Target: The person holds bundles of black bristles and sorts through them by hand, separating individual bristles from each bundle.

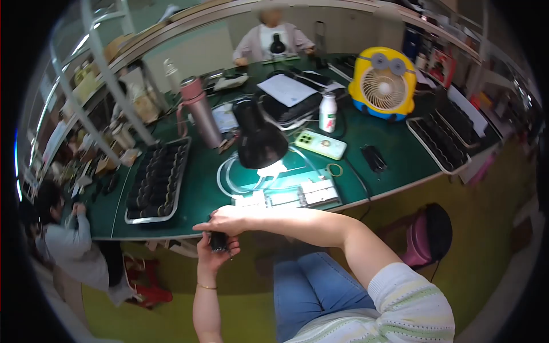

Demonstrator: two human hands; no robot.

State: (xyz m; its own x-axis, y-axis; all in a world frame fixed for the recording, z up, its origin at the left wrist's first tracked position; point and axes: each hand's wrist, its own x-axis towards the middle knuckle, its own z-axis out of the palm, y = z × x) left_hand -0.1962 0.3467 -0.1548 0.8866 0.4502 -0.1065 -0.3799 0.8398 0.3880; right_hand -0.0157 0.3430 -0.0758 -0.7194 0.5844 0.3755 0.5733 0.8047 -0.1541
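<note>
My left hand, palm up with a thin bracelet at the wrist, holds a small black part just in front of the table's edge. Over the top of that part, my right hand closes its fingers, with one finger stretching left. The exact kind of part is too small to make out. Beyond the hands, a metal fixture sits under a lit black desk lamp. Clear tubing loops behind it.
A tray of black cylindrical parts lies left; another black-filled tray is right. A steel flask, white bottle, phone and yellow fan stand on the green table. Two other people sit left and opposite. A stool is right.
</note>
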